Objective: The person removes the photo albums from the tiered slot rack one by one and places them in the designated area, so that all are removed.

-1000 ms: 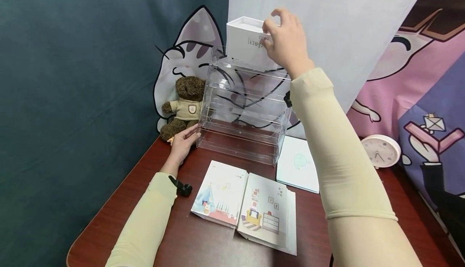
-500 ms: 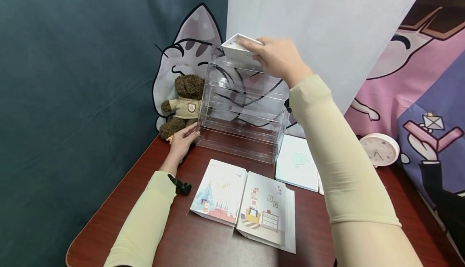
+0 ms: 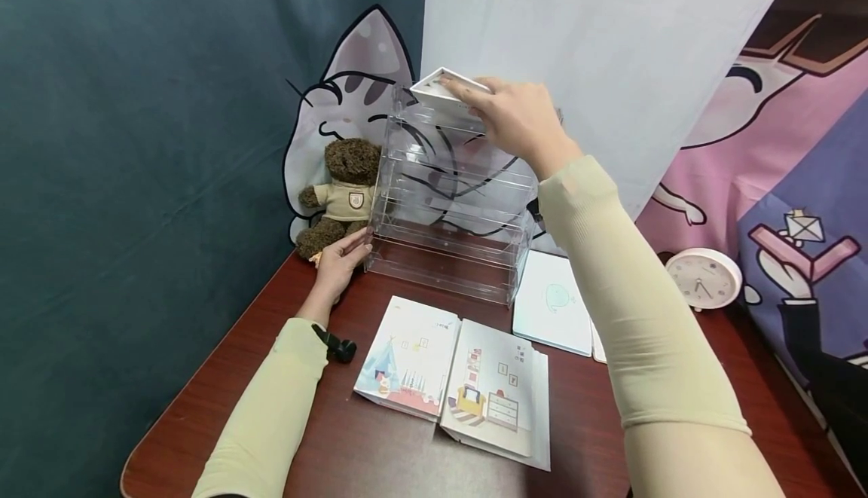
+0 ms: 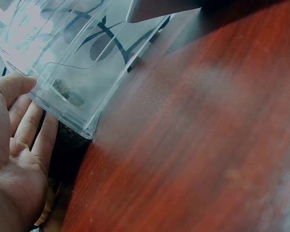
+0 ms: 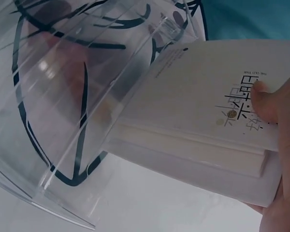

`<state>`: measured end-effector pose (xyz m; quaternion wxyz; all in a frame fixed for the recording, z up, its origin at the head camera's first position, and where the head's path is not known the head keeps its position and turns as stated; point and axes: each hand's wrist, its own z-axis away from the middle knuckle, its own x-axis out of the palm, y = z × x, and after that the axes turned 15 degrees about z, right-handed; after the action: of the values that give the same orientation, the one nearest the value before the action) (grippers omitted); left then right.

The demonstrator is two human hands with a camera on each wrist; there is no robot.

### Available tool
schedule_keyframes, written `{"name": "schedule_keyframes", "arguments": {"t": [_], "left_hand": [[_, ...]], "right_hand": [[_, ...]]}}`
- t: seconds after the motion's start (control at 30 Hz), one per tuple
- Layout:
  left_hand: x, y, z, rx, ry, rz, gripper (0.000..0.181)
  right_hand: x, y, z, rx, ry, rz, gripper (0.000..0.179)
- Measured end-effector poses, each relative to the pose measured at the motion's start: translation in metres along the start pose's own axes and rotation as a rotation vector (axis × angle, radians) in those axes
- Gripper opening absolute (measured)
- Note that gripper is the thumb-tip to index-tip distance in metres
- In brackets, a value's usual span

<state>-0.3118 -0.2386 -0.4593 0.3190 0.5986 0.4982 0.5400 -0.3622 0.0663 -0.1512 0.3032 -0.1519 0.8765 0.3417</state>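
Note:
A clear acrylic rack (image 3: 444,245) with several tiers stands at the back of the desk. My left hand (image 3: 337,263) pinches its left side edge near the bottom, thumb in front and fingers behind the panel in the left wrist view. At the rack's top, my right hand (image 3: 518,117) grips a white hardcover book (image 5: 183,92). In the right wrist view, the thumb presses the cover's dark lettering, while the other fingers are mostly hidden behind the book. The head view shows some fingers lying over the book's upper end.
Two white illustrated books (image 3: 410,358) lie side by side before the rack. A white pad (image 3: 552,302) with a teal drawing lies right of it. A brown teddy bear (image 3: 349,204) sits at left; a round white clock (image 3: 704,279) stands at right.
My right hand and the book have come down at the rack's top, and less of the book's front face shows in the head view. The left hand stays at the rack's side.

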Motion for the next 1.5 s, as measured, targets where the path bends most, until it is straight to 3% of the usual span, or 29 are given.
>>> {"name": "schedule_keyframes", "arguments": {"t": [0.13,0.37,0.63,0.93,1.3,1.5], "left_hand": [[-0.001,0.002,0.000,-0.022,-0.005,0.011,0.047],[0.009,0.028,0.010,-0.040,-0.029,0.012,0.047],[0.008,0.025,0.010,-0.038,-0.034,0.026,0.046],[0.009,0.023,0.010,-0.049,-0.034,0.020,0.047],[0.009,0.023,0.009,-0.043,-0.040,0.031,0.046],[0.002,0.006,-0.001,-0.046,-0.024,0.053,0.047]], "right_hand": [[-0.002,-0.002,0.007,0.023,0.098,0.019,0.045],[-0.002,-0.003,0.018,0.058,0.226,-0.008,0.049],[-0.002,-0.009,0.032,0.084,0.362,-0.045,0.061],[0.005,-0.042,0.067,0.228,0.631,-0.166,0.037],[0.002,-0.070,0.092,0.309,0.746,-0.267,0.027],[0.000,-0.085,0.110,0.358,0.789,-0.343,0.032]]}}
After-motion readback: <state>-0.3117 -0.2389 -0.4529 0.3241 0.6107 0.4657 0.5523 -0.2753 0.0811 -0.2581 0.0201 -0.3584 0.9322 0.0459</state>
